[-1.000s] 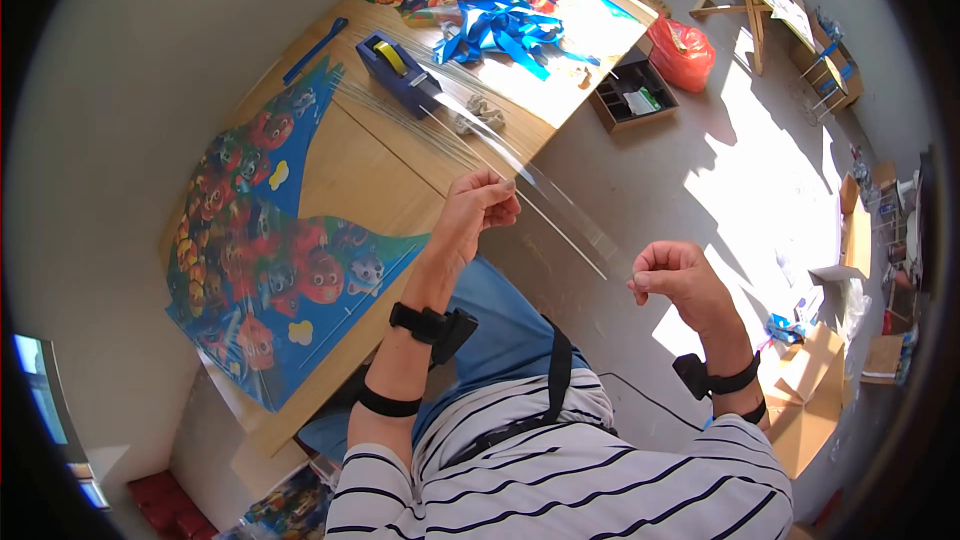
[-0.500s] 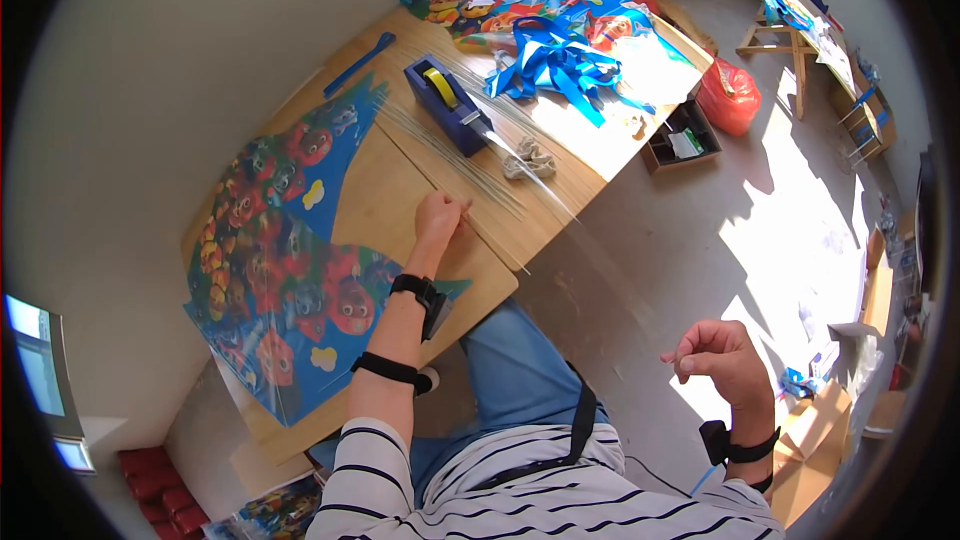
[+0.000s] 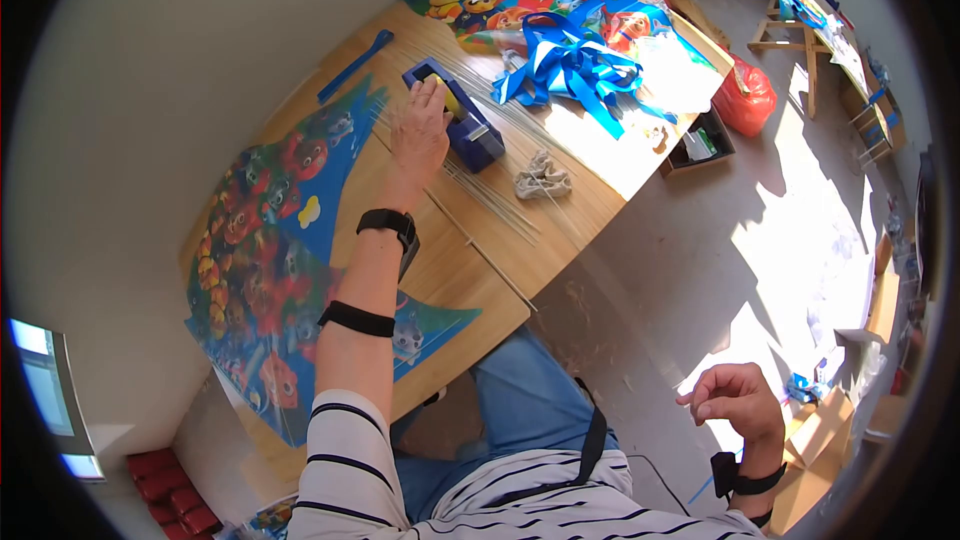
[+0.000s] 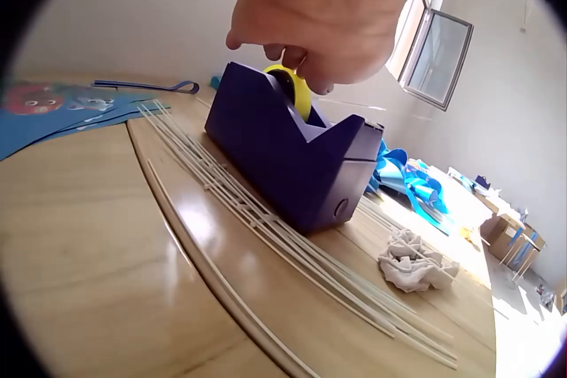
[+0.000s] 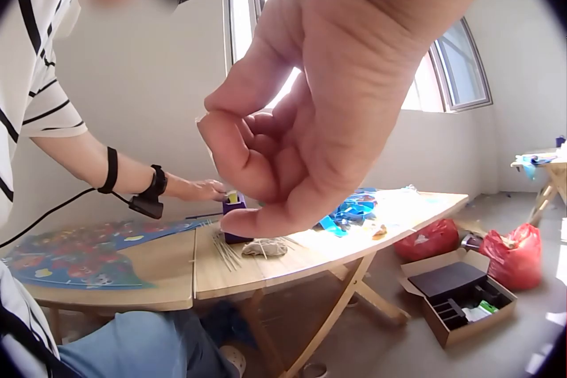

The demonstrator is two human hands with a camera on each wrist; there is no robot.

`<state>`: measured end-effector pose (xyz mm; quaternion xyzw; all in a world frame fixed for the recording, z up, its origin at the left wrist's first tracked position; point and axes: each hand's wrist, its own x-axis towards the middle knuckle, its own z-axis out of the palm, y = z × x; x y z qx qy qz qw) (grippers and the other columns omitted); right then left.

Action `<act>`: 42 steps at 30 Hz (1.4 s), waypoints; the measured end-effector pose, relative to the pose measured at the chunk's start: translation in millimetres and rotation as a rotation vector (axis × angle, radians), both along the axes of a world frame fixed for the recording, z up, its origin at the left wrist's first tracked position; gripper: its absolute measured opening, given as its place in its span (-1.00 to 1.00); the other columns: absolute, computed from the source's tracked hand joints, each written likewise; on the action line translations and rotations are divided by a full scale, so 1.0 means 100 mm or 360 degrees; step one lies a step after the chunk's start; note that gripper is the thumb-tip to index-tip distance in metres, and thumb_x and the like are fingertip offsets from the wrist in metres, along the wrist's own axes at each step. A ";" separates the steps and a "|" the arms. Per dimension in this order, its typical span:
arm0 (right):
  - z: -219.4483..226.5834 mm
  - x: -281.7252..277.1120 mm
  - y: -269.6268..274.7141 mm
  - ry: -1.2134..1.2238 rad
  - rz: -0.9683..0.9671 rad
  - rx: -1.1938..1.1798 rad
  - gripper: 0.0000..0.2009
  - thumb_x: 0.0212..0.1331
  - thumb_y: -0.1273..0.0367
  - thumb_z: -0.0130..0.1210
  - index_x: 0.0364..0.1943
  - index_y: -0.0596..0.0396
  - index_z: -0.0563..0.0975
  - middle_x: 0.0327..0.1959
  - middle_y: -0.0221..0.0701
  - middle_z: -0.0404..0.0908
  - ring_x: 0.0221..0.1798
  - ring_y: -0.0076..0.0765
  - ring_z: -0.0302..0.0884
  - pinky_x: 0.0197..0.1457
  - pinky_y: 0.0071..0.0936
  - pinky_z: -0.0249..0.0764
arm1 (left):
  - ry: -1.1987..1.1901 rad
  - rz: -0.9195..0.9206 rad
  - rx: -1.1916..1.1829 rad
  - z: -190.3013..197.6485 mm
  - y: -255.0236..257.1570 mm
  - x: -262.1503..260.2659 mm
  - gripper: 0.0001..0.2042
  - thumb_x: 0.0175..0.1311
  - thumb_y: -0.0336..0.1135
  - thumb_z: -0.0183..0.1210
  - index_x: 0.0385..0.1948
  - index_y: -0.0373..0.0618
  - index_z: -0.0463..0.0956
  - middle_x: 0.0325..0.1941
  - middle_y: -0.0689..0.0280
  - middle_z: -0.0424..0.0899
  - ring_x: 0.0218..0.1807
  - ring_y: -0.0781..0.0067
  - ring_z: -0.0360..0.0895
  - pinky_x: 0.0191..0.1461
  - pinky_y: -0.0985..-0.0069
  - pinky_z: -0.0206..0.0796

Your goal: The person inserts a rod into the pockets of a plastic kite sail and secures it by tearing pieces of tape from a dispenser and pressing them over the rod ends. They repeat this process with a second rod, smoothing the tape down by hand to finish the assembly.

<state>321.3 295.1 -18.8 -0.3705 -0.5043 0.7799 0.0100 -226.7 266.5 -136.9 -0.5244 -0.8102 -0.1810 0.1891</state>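
The purple tape dispenser (image 3: 470, 135) stands on the wooden table with a yellow-cored roll (image 4: 297, 94) in it. My left hand (image 3: 418, 135) reaches over the dispenser's near side, fingers fairly straight, fingertips right at the roll. In the left wrist view this hand covers the top of the roll. My right hand (image 3: 738, 400) hangs over the floor, right of the table, with thumb and forefinger pinched together and the other fingers curled. It pinches the end of a clear tape strip, barely visible here. Thin pale rods (image 4: 266, 223) lie along the dispenser's near side.
Printed cartoon kite sheets (image 3: 265, 200) cover the table's left side, another sheet (image 3: 470, 5) the far end. Blue ribbon (image 3: 575, 70) lies bunched behind the dispenser, a crumpled whitish cloth (image 3: 543, 178) before it. An open box (image 5: 461, 303) and red bags (image 5: 514, 258) stand on the floor.
My left hand first let go of a thin rod, leaving it on the table, then moved forward to the dispenser. My right hand has drawn back and to the right, pulling the tape.
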 end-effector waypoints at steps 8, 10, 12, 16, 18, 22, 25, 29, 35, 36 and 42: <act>-0.50 -0.20 0.05 -0.0317 -0.0125 0.0034 -0.90 -0.04 0.55 0.28 -0.42 0.23 0.60 -0.53 -0.33 0.63 -0.47 -0.44 0.61 -0.05 -0.36 0.61 | -0.0475 0.0260 -0.0327 0.36 0.10 -0.20 -0.40 0.27 0.20 0.14 0.19 -0.03 0.46 0.27 0.25 0.52 0.35 0.16 0.38 0.42 -0.27 -0.15; -0.74 -0.21 0.07 -0.0370 -0.0136 0.0013 -0.90 -0.04 0.54 0.29 -0.42 0.21 0.60 -0.51 -0.31 0.64 -0.47 -0.41 0.62 -0.19 -0.41 0.60 | -0.0434 0.0254 -0.0222 0.28 0.11 -0.23 -0.36 0.21 0.24 0.18 0.19 -0.04 0.47 0.26 0.25 0.53 0.31 0.16 0.42 0.41 -0.25 -0.13; -0.97 -0.19 0.06 -0.0400 -0.0150 -0.0012 -0.90 -0.04 0.53 0.30 -0.43 0.21 0.60 -0.50 -0.31 0.64 -0.47 -0.40 0.63 -0.25 -0.44 0.59 | -0.0424 0.0222 -0.0152 0.18 0.11 -0.26 -0.33 0.17 0.25 0.22 0.19 -0.05 0.47 0.26 0.25 0.54 0.29 0.16 0.43 0.40 -0.23 -0.10; -1.06 -0.24 0.06 -0.0465 -0.0124 -0.0057 -0.92 -0.03 0.51 0.24 -0.44 0.21 0.58 -0.53 -0.37 0.61 -0.46 -0.47 0.56 -0.25 -0.53 0.50 | -0.0393 0.0173 -0.0085 0.15 0.07 -0.27 -0.32 0.13 0.21 0.28 0.19 -0.07 0.46 0.27 0.25 0.53 0.29 0.16 0.43 0.38 -0.19 -0.04; -1.16 -0.24 0.07 -0.0483 -0.0105 -0.0032 -0.93 -0.02 0.51 0.24 -0.45 0.20 0.58 -0.53 -0.38 0.60 -0.47 -0.47 0.56 -0.26 -0.53 0.49 | -0.0336 0.0191 -0.0037 0.12 0.08 -0.21 -0.31 0.10 0.19 0.31 0.19 -0.07 0.46 0.27 0.25 0.53 0.29 0.17 0.43 0.37 -0.17 -0.02; -1.58 -0.32 0.06 -0.0466 -0.0140 -0.0025 -0.95 0.00 0.53 0.21 -0.45 0.20 0.57 -0.53 -0.41 0.58 -0.47 -0.48 0.53 -0.28 -0.53 0.47 | -0.0159 0.0187 0.0110 -0.01 0.12 -0.11 -0.32 0.06 0.13 0.36 0.17 -0.06 0.45 0.25 0.23 0.53 0.30 0.15 0.42 0.35 -0.19 0.00; -1.89 -0.40 0.06 -0.0460 -0.0227 -0.0065 -0.97 0.01 0.55 0.19 -0.46 0.20 0.57 -0.52 -0.42 0.57 -0.47 -0.47 0.52 -0.29 -0.52 0.47 | -0.0259 0.0181 0.0221 -0.02 0.11 -0.07 -0.37 0.04 0.00 0.42 0.13 -0.10 0.47 0.25 0.19 0.53 0.31 0.12 0.41 0.36 -0.10 0.06; -2.06 -0.46 0.08 -0.0417 -0.0224 0.0032 -0.97 0.03 0.57 0.17 -0.45 0.19 0.56 -0.52 -0.40 0.58 -0.48 -0.46 0.53 -0.29 -0.51 0.50 | -0.0545 -0.0024 0.0677 0.07 0.14 -0.10 -0.50 0.03 -0.24 0.45 0.02 -0.17 0.52 0.18 0.13 0.54 0.25 0.15 0.43 0.31 0.20 0.22; -2.06 -0.55 0.10 -0.0373 -0.0219 0.0069 -0.96 0.02 0.59 0.17 -0.46 0.19 0.56 -0.52 -0.42 0.58 -0.47 -0.46 0.53 -0.29 -0.51 0.50 | -0.2071 0.0339 0.1314 -0.13 -0.13 0.64 -0.81 0.14 -0.42 0.38 -0.30 -0.11 0.52 -0.31 0.35 0.64 -0.31 0.50 0.58 -0.16 0.49 0.40; -2.05 -0.56 0.10 -0.0376 -0.0214 0.0072 -0.96 0.02 0.60 0.16 -0.46 0.20 0.56 -0.52 -0.42 0.58 -0.47 -0.46 0.53 -0.29 -0.51 0.49 | -0.2304 0.0431 0.1369 -0.16 -0.12 0.76 -0.81 0.15 -0.44 0.37 -0.30 -0.10 0.51 -0.32 0.35 0.64 -0.30 0.49 0.59 -0.15 0.48 0.40; -2.04 -0.53 0.08 -0.0397 -0.0180 0.0098 -0.95 0.01 0.61 0.15 -0.48 0.20 0.56 -0.54 -0.42 0.57 -0.48 -0.46 0.53 -0.31 -0.51 0.49 | -0.3013 0.0783 0.1756 -0.17 0.12 1.00 -0.78 0.18 -0.50 0.31 -0.20 -0.08 0.48 -0.29 0.35 0.65 -0.25 0.44 0.63 -0.07 0.40 0.40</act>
